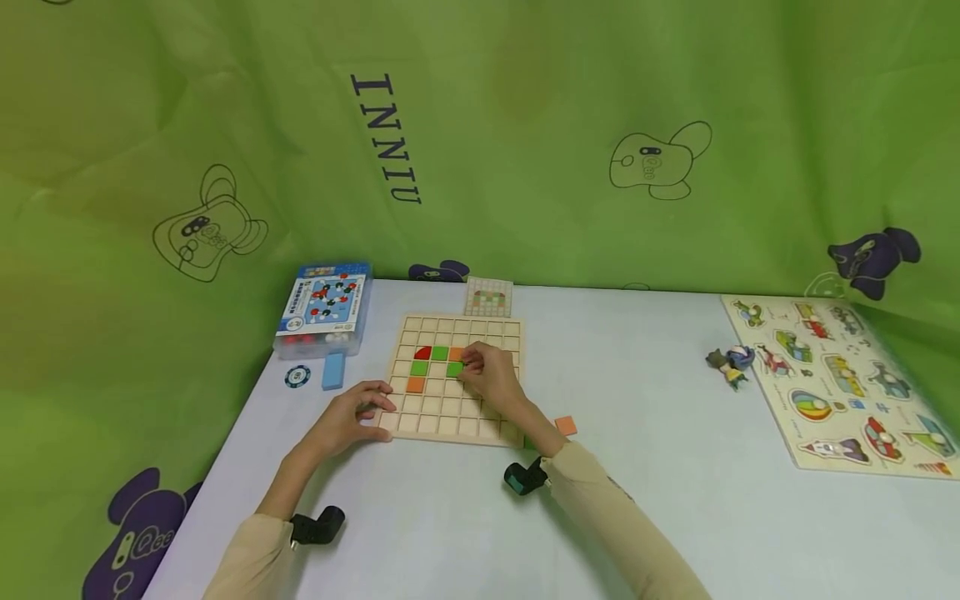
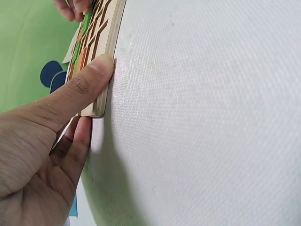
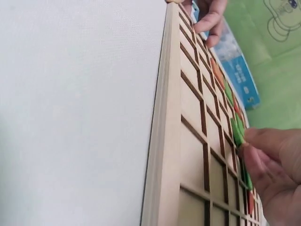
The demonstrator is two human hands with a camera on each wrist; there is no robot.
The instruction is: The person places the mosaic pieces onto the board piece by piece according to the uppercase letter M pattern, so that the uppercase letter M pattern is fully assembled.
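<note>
A wooden grid board [image 1: 450, 423] lies on the white table with several coloured tiles set in its cells. Among them are a red round-cornered tile [image 1: 423, 352], a green tile [image 1: 440, 353] and an orange tile [image 1: 415, 384]. My left hand [image 1: 347, 419] grips the board's near left corner, thumb [image 2: 91, 80] on the near edge and fingers along the left side. Over the board's middle, my right hand [image 1: 493, 379] pinches a green square tile [image 3: 237, 132] between thumb and fingertips. The fingers partly cover nearby cells.
Behind the board is a small pattern card [image 1: 488, 298]. To the left are a boxed set [image 1: 322, 308], a blue block [image 1: 333, 371] and a round chip [image 1: 297, 377]. A loose orange tile [image 1: 566, 426] lies by the right forearm. Small figurines [image 1: 731, 365] and a picture puzzle board [image 1: 847, 392] lie far right.
</note>
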